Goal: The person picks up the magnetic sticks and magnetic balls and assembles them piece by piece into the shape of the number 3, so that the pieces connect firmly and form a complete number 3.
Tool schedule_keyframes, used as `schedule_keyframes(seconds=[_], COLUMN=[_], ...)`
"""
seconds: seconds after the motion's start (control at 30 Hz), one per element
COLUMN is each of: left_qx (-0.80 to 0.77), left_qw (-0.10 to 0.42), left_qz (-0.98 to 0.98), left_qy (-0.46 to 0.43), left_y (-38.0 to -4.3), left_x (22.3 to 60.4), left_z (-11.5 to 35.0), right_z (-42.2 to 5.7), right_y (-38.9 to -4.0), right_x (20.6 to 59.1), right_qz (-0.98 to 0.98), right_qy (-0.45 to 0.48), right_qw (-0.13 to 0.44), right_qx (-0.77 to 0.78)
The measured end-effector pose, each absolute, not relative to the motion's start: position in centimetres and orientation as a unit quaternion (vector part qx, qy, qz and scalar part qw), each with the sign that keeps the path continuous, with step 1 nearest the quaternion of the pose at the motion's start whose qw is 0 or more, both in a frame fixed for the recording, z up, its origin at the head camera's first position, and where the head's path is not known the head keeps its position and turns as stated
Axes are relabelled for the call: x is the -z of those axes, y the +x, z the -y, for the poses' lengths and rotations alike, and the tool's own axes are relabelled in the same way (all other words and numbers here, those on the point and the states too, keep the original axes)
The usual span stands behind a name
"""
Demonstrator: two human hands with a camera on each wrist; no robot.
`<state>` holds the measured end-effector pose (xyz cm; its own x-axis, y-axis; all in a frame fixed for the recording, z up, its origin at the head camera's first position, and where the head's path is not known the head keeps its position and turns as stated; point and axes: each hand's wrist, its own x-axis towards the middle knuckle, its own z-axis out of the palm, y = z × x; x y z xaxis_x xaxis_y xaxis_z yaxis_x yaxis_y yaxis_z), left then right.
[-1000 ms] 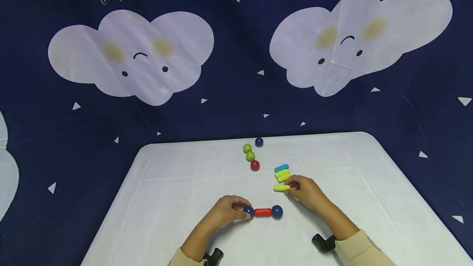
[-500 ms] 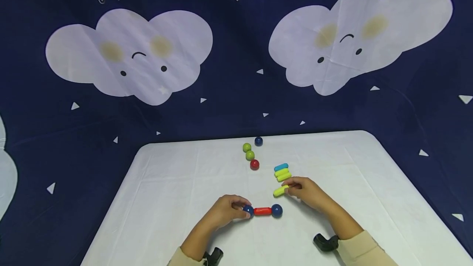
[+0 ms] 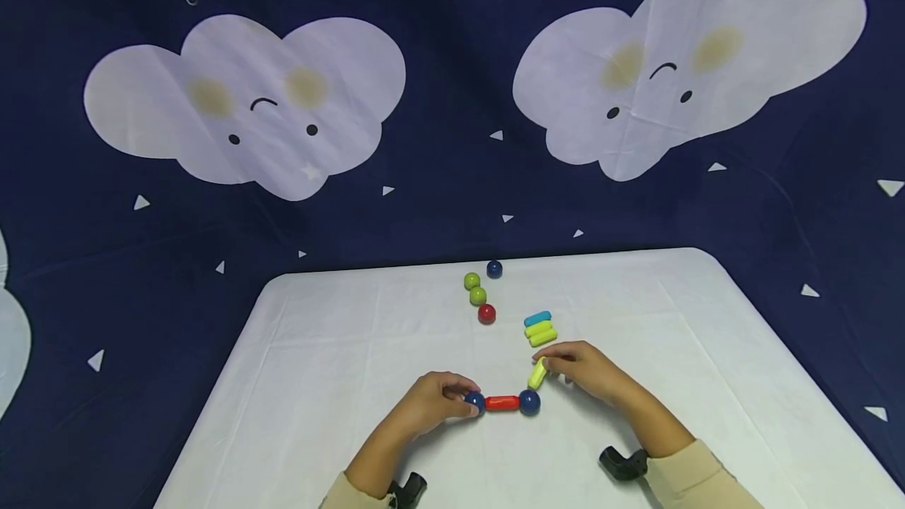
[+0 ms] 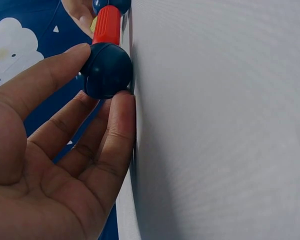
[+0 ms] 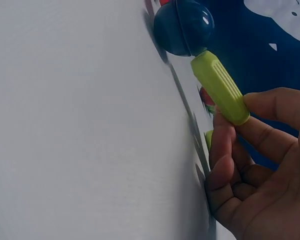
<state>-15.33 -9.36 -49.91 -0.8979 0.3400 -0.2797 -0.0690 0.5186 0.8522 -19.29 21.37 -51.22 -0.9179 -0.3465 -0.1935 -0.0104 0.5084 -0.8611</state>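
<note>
A red ribbed stick (image 3: 502, 404) joins two dark blue balls, forming a bar low over the white table. My left hand (image 3: 437, 405) pinches the left blue ball (image 4: 108, 71) between thumb and fingers. With thumb and fingertips my right hand (image 3: 585, 368) grips one end of a yellow-green stick (image 5: 220, 87). Its other end meets the right blue ball (image 3: 529, 402), right at the surface in the right wrist view. The stick slants up and away from that ball in the head view.
Beyond my hands lie two yellow sticks (image 3: 541, 334) and a blue stick (image 3: 537, 319). Farther back are a red ball (image 3: 486, 314), two green balls (image 3: 478, 296) and another dark blue ball (image 3: 494, 269). The white table (image 3: 339, 352) ends at a dark cloud-printed cloth (image 3: 452, 195).
My right hand has turned the yellow-green stick from level to slanting and brought its free end down to the right blue ball. My left hand keeps its hold in place.
</note>
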Motion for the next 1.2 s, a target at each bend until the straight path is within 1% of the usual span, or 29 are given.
schedule_keyframes(seconds=[0.3,0.5,0.77,1.2], left_qx=[-0.486,-0.486,-0.482,-0.487], left_qw=[0.209,0.209,0.211,0.223], left_qz=[-0.844,-0.845,-0.847,-0.840], left_qy=[0.082,0.079,0.072,0.084], left_y=[-15.4,-15.4,-15.3,-15.2], left_x=[49.9,50.0,49.9,49.6], left_z=[9.4,9.4,9.3,9.4], right_z=[-20.8,-19.7,-18.4,-18.3], right_y=[-19.3,-18.8,-18.0,-17.4], right_x=[51.5,51.6,51.6,52.1], right_qz=[-0.836,-0.812,-0.808,-0.803], right_qy=[-0.112,-0.072,-0.019,-0.046], right_qw=[0.167,0.164,0.165,0.169], right_qx=[0.510,0.555,0.565,0.570])
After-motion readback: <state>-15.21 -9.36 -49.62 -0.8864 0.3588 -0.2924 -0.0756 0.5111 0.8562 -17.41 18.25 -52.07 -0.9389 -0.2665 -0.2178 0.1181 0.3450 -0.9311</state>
